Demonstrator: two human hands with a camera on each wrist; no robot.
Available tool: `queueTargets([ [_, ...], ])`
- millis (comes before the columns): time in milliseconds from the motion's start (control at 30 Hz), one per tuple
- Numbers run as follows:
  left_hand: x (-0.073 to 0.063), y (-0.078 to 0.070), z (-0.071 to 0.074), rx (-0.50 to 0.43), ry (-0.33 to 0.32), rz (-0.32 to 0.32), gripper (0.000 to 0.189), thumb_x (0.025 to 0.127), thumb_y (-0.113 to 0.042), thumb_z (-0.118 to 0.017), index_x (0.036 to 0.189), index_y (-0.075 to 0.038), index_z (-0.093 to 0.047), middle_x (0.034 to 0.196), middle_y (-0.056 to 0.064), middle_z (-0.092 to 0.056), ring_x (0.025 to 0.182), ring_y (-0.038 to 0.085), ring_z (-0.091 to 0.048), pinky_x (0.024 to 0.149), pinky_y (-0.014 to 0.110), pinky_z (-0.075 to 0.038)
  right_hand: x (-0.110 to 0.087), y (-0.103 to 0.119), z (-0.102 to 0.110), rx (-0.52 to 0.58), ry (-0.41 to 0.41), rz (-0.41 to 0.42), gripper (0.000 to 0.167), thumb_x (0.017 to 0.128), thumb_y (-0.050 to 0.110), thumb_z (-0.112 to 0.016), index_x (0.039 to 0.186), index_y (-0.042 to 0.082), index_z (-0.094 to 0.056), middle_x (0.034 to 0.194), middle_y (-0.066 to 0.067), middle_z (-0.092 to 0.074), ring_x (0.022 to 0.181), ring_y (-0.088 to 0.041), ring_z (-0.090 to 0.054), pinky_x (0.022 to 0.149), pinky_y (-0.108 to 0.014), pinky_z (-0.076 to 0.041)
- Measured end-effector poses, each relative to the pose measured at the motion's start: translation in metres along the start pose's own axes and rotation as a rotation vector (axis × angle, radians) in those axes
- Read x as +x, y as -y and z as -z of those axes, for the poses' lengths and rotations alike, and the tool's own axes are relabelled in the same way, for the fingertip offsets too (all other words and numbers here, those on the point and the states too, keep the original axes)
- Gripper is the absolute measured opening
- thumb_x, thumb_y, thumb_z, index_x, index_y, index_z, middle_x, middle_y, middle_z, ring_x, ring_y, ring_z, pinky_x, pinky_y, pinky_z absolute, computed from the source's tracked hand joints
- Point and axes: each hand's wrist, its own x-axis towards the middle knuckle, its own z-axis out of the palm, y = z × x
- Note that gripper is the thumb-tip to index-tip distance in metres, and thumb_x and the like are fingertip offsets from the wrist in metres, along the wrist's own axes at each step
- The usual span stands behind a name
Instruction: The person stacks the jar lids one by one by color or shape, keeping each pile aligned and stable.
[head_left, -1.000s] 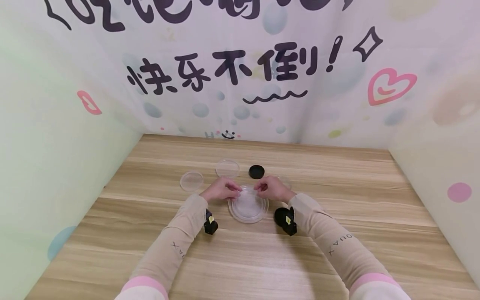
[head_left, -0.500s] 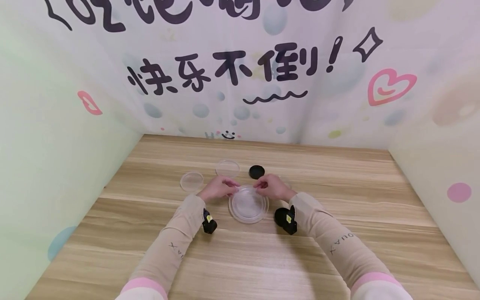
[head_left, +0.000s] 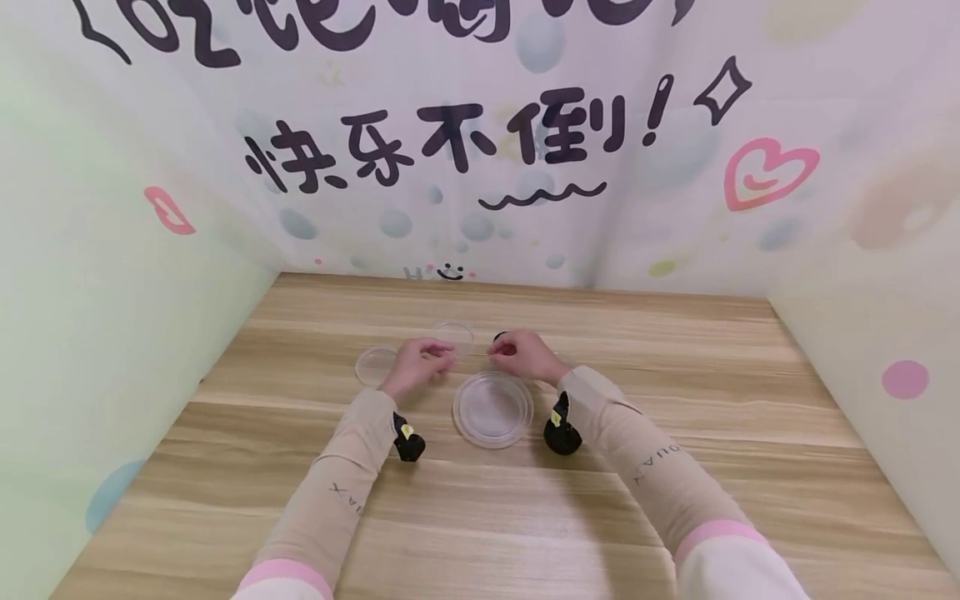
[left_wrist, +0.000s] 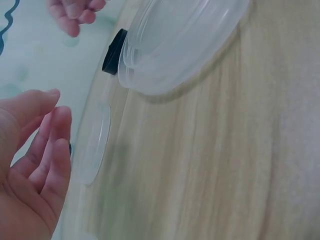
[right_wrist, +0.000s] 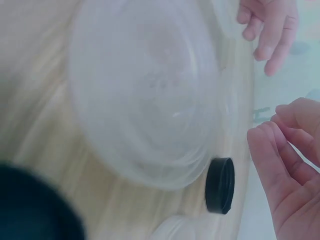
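Observation:
A stack of clear, shallow plastic discs with raised rims (head_left: 492, 410) lies on the wooden table between the forearms. Beyond its left side, the left hand (head_left: 423, 365) hovers with nothing in it, thumb near the loosely bent fingers. Beneath and beside that hand lie one clear disc (head_left: 375, 365) and another clear disc (head_left: 453, 337). The right hand (head_left: 525, 354), likewise holding nothing, hovers behind the stack's right side and mostly covers a small black cap in the head view. That ridged black cap (right_wrist: 220, 185) shows whole in the right wrist view, lying close to the stack.
Near the right wrist sits a dark round thing (right_wrist: 35, 210), blurred in the right wrist view. Another clear disc (right_wrist: 175, 230) lies partly in view there. A printed cloth wall (head_left: 525, 225) closes off the table's back, with pale walls at both sides.
Both hands have come off the rim of the stack and moved back, the left one also leftward. The stack stays on the table. The head view has shifted slightly.

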Motion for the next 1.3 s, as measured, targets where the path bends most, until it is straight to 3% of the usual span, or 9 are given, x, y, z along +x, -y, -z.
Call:
queueTargets([
  [300,0.007,0.008,0.0,0.023,-0.246,-0.049,0.022,0.077,-0.006,-0.064,0.098,0.004,-0.064,0.086,0.015,-0.063,0.077,0.022,-0.059,0.065,0.023,-0.047,0.023,0.009,-0.011,0.019,-0.04,-0.055,0.02,0.081,0.003,-0.057,0.098,-0.006,-0.062,0.085,-0.011,-0.061,0.078,-0.018,-0.056,0.068,-0.021,-0.046],
  [500,0.011,0.007,0.0,-0.03,-0.312,-0.006,0.025,0.078,-0.006,-0.064,0.101,0.003,-0.063,0.092,0.016,-0.061,0.083,0.024,-0.058,0.073,0.028,-0.048,0.032,0.014,-0.017,0.044,-0.083,-0.079,0.023,0.082,0.006,-0.055,0.102,-0.002,-0.061,0.092,-0.012,-0.062,0.085,-0.021,-0.057,0.075,-0.027,-0.047],
  [667,0.012,0.007,0.0,-0.052,-0.333,0.022,0.03,0.077,-0.002,-0.063,0.106,0.005,-0.06,0.102,0.02,-0.059,0.095,0.029,-0.055,0.083,0.034,-0.045,0.078,-0.065,-0.051,0.059,-0.129,-0.015,0.028,0.08,0.019,-0.062,0.103,0.004,-0.061,0.09,-0.006,-0.063,0.081,-0.015,-0.058,0.068,-0.024,-0.048],
  [733,0.013,0.008,-0.001,-0.048,-0.333,0.047,0.032,0.076,-0.003,-0.063,0.107,0.004,-0.059,0.105,0.02,-0.058,0.097,0.029,-0.054,0.085,0.035,-0.044,0.09,-0.079,-0.058,0.084,-0.111,-0.079,0.032,0.078,0.019,-0.065,0.106,0.004,-0.06,0.095,-0.007,-0.062,0.085,-0.016,-0.059,0.07,-0.024,-0.048],
  [800,0.014,0.009,-0.002,-0.049,-0.326,0.069,0.034,0.076,-0.004,-0.064,0.109,0.003,-0.059,0.107,0.019,-0.057,0.099,0.028,-0.052,0.086,0.035,-0.042,0.081,-0.056,-0.052,0.087,-0.098,-0.165,0.036,0.079,0.014,-0.064,0.112,0.001,-0.056,0.104,-0.011,-0.06,0.092,-0.02,-0.058,0.075,-0.027,-0.048],
  [900,0.016,0.011,-0.004,-0.041,-0.313,0.08,0.035,0.075,-0.005,-0.064,0.109,0.002,-0.059,0.11,0.019,-0.056,0.102,0.028,-0.05,0.088,0.036,-0.041,0.052,0.005,-0.032,0.105,-0.076,-0.305,0.04,0.082,0.005,-0.059,0.12,-0.005,-0.049,0.117,-0.019,-0.053,0.103,-0.027,-0.053,0.086,-0.033,-0.045],
  [1067,0.017,0.013,-0.006,-0.019,-0.325,0.077,0.035,0.075,-0.006,-0.064,0.109,0.001,-0.059,0.113,0.019,-0.055,0.106,0.029,-0.048,0.092,0.037,-0.037,0.038,0.028,-0.028,0.1,-0.073,-0.311,0.041,0.086,0.007,-0.054,0.123,-0.007,-0.044,0.123,-0.021,-0.048,0.109,-0.029,-0.05,0.091,-0.032,-0.041],
  [1167,0.016,0.012,-0.006,0.01,-0.338,0.079,0.035,0.075,-0.007,-0.064,0.109,-0.001,-0.06,0.114,0.019,-0.054,0.107,0.028,-0.048,0.093,0.037,-0.037,0.046,0.014,-0.033,0.068,-0.068,-0.27,0.042,0.086,0.014,-0.056,0.123,-0.003,-0.047,0.122,-0.018,-0.05,0.108,-0.026,-0.051,0.09,-0.032,-0.042],
  [1300,0.016,0.013,-0.005,0.033,-0.34,0.084,0.034,0.075,-0.007,-0.064,0.109,-0.002,-0.061,0.111,0.017,-0.055,0.103,0.027,-0.048,0.091,0.038,-0.037,0.095,-0.075,-0.071,0.021,-0.098,-0.163,0.046,0.08,0.028,-0.062,0.117,0.002,-0.054,0.112,-0.012,-0.058,0.096,-0.018,-0.057,0.078,-0.026,-0.047],
])
